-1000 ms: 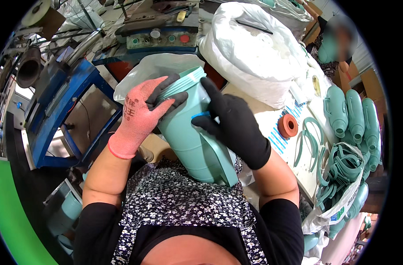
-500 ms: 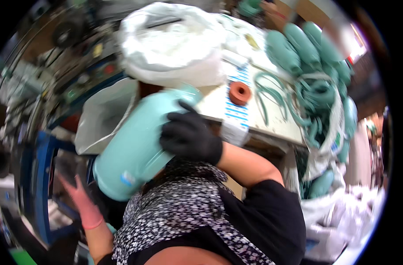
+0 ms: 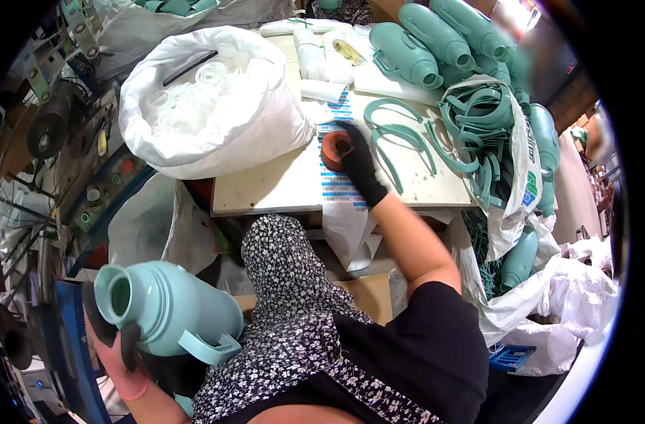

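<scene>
A pale green flask body with a side handle lies tilted against my lap, its round open mouth facing left. My left hand, in a pink and black glove, is closed round its mouth end from below. On the table, my right hand, in a black glove, has its fingers curled round a reddish-brown ring-shaped roll. Beneath that roll lies a white strip with rows of blue labels, its end hanging over the table's front edge. Loose green curved handles lie just right of this hand.
A white sack of clear rings stands on the table's left, with a black stick on top. Several green flask bodies are stacked at the back right, near a bag of green handles. Blue-framed machinery stands on the left.
My right hand has left the flask body and moved to the brown roll. My left hand, earlier spread and apart, now grips the flask, whose mouth has swung round to the left.
</scene>
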Demonstrator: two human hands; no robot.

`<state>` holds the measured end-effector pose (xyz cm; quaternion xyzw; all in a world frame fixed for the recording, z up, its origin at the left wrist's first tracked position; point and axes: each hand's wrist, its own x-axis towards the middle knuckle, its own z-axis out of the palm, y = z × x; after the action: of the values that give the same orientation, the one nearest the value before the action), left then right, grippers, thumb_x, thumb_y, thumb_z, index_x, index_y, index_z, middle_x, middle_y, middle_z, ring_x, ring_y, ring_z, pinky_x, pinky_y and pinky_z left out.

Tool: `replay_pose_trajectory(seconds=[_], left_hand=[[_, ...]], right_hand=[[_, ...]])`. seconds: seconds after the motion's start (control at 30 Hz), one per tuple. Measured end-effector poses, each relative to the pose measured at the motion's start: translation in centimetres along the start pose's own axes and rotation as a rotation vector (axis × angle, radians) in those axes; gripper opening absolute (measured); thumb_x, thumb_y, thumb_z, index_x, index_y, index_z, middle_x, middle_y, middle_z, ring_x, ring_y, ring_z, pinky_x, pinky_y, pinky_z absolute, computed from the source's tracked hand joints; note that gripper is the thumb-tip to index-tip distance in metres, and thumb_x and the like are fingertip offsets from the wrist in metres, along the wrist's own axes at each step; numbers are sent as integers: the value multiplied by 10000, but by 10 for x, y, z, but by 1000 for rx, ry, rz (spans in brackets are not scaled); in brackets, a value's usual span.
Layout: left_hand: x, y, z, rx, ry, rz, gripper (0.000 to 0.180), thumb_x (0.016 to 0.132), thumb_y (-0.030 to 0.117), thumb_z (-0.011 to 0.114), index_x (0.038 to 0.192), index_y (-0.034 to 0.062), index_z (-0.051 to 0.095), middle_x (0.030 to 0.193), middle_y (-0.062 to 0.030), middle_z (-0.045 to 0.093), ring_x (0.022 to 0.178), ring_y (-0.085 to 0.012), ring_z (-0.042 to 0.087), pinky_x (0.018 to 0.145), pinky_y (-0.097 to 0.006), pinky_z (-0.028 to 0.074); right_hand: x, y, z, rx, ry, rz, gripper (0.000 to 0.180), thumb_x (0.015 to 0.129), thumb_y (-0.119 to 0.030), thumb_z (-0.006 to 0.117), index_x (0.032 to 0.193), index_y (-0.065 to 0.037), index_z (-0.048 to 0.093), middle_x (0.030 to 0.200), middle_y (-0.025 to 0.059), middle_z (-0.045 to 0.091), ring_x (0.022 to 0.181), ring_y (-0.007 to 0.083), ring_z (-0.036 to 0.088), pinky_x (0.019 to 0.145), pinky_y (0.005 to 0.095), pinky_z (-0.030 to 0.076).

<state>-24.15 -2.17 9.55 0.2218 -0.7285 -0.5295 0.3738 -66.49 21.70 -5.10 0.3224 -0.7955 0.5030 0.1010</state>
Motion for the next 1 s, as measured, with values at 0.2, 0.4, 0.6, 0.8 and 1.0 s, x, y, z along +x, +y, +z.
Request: replay_pose_trajectory(seconds=[0.2, 0.4, 0.6, 0.8, 1.0], left_hand=[[-24, -53, -24, -25, -33, -75, 852, 634, 41, 733, 1398, 26, 357, 1356, -132, 465, 1234, -279, 472, 1069, -398, 347], [-54, -57, -34, -17, 73, -90, 909, 632, 180, 837, 1390, 51, 353, 1384, -152, 443, 1251, -318, 462, 1064, -451, 374], [-56, -35, -20, -71, -18, 97, 531, 667, 77, 809, 1095, 157, 504, 1305, -257, 465, 1190, -434, 498, 969, -528, 454], [-90, -35, -36, 159, 10, 352, 550, 651, 129, 829, 1024, 173, 427, 1170, -178, 562, 1141, -446, 522, 960, -569, 431], [-93, -47, -20, 173, -57, 577, 525, 671, 139, 816, 1093, 120, 505, 1247, -161, 541, 1110, -425, 553, 979, -570, 416]], right_hand=[[28, 145, -99, -1114, 14, 324, 220, 800, -177, 582, 1010, -170, 648, 984, 132, 627, 949, 323, 597, 779, 442, 481], [33, 82, -69, -350, 378, -193, 175, 912, -195, 612, 980, -41, 663, 788, 79, 644, 708, 184, 589, 650, 330, 454], [-44, -156, 20, 1009, -56, -205, 276, 974, -172, 466, 1172, 8, 530, 905, 98, 629, 785, 164, 608, 706, 270, 493], [-94, -273, 129, 1543, -631, 697, 395, 1010, -383, 389, 1051, -4, 494, 570, -23, 380, 513, 85, 436, 668, 304, 518], [-97, -255, 143, 1378, -863, 756, 359, 967, -349, 505, 1096, -14, 501, 598, -27, 409, 528, 63, 423, 634, 261, 501]])
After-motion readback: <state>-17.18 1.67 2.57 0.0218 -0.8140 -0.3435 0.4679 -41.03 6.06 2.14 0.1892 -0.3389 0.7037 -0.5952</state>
